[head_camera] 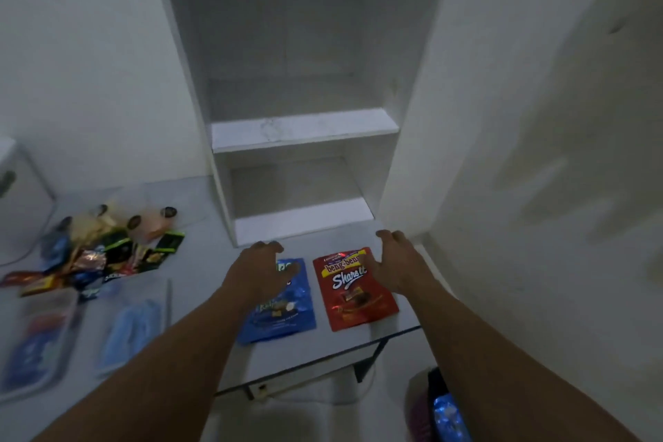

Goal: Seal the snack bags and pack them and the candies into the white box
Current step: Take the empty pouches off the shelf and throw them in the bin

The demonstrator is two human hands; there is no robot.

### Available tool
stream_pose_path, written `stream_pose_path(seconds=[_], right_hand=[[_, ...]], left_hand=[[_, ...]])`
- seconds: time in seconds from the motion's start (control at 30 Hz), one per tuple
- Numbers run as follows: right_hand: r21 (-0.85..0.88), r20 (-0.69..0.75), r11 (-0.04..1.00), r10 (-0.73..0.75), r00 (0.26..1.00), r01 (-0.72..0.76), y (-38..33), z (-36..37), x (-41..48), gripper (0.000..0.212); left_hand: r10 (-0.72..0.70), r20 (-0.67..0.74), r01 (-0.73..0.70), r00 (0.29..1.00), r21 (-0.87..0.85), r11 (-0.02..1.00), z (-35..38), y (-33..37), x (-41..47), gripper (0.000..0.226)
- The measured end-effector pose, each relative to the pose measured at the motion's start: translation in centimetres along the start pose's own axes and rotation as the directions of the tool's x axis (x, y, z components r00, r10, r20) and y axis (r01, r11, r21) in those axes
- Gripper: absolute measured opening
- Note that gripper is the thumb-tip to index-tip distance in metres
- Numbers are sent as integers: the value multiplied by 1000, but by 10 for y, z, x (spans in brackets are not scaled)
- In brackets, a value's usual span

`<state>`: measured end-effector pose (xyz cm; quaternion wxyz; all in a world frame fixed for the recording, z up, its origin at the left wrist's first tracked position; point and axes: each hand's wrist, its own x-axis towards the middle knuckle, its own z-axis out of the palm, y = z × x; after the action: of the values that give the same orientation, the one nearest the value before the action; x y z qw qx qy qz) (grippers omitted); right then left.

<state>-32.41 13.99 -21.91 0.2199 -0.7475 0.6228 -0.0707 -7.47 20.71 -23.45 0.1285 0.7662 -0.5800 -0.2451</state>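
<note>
Two snack bags lie flat side by side on the white table (333, 344), in front of a white shelf unit. The blue snack bag (287, 312) is on the left, the red snack bag (355, 294) on the right. My left hand (262, 269) hovers over the top of the blue bag with fingers loosely spread, holding nothing. My right hand (394, 262) is over the upper right corner of the red bag, also relaxed; whether it touches the bag is unclear. A heap of wrapped candies (104, 255) lies at the left.
The white shelf unit (305, 133) stands on the table behind the bags, its shelves bare. Blurred clear plastic packs (132, 330) lie at front left. A white container (21, 204) sits at far left. The table's front edge runs just below the bags, with a wall to the right.
</note>
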Motion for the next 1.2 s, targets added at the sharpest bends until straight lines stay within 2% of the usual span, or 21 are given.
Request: stream_pose_path(seconds=[0.2, 0.37, 0.43, 0.53, 0.63, 0.73, 0.83, 0.93, 1.0, 1.1, 1.2], right_hand=[[-43, 211, 997, -58, 976, 68, 23, 63, 67, 73], [-130, 374, 980, -94, 923, 152, 49, 102, 115, 98], [-137, 380, 975, -111, 918, 175, 52, 106, 126, 104], [-190, 353, 958, -136, 926, 213, 52, 100, 138, 98], [-233, 367, 954, -95, 925, 190, 47, 93, 147, 91], [-189, 373, 971, -67, 926, 147, 45, 91, 152, 89], [-81, 367, 991, -74, 927, 111, 49, 89, 153, 82], [-40, 364, 990, -111, 925, 134, 51, 89, 152, 71], [-12, 347, 985, -157, 925, 172, 52, 86, 152, 56], [43, 304, 978, -206, 930, 203, 52, 73, 148, 41], [65, 298, 973, -229, 927, 220, 49, 51, 141, 52]], left_hand=[[-195, 38, 194, 980, 31, 981, 44, -44, 33, 63], [-284, 40, 282, 958, 62, 958, 78, -58, 60, 65], [-298, 13, 294, 955, 117, 948, 86, -58, 68, 65], [-371, -32, 371, 928, 128, 920, 88, -60, 77, 79], [-459, -50, 461, 887, 92, 882, 81, -59, 85, 91], [-469, -43, 471, 882, 97, 877, 74, -58, 90, 95], [-409, -77, 413, 909, 43, 910, 72, -66, 92, 80], [-396, -107, 396, 912, -27, 918, 66, -73, 90, 43], [-381, -81, 380, 921, -33, 924, 59, -72, 90, 27], [-344, -52, 339, 938, -79, 937, 44, -64, 90, 20], [-257, -74, 251, 963, -89, 964, 22, -51, 84, 12]])
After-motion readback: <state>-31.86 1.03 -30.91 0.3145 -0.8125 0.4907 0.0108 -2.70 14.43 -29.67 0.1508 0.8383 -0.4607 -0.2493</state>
